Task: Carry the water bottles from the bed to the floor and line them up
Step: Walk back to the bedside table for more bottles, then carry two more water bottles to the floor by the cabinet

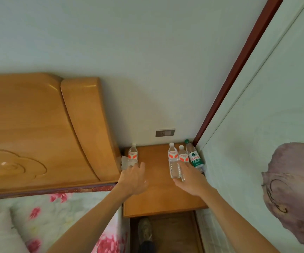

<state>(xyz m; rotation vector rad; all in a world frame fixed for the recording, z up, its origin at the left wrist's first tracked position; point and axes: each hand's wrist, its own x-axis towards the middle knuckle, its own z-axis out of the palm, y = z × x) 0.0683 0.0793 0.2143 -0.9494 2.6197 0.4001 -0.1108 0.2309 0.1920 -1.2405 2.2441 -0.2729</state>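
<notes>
Standing upright on the nightstand (158, 194) were four clear bottles: three red-labelled (173, 161), one green-labelled (194, 157). Left hand (134, 178) and right hand (191, 179) were open, holding nothing.

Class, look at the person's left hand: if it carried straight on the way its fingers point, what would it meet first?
Most likely the lone red-labelled bottle at the nightstand's left rear; the left hand has fingertips just short of its base, though depth is uncertain.

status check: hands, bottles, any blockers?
Left hand open, reaching lone red-label clear plastic bottle. Right hand open at three grouped bottles, green-label bottle rearmost. All upright on wooden nightstand. No blockers.
</notes>
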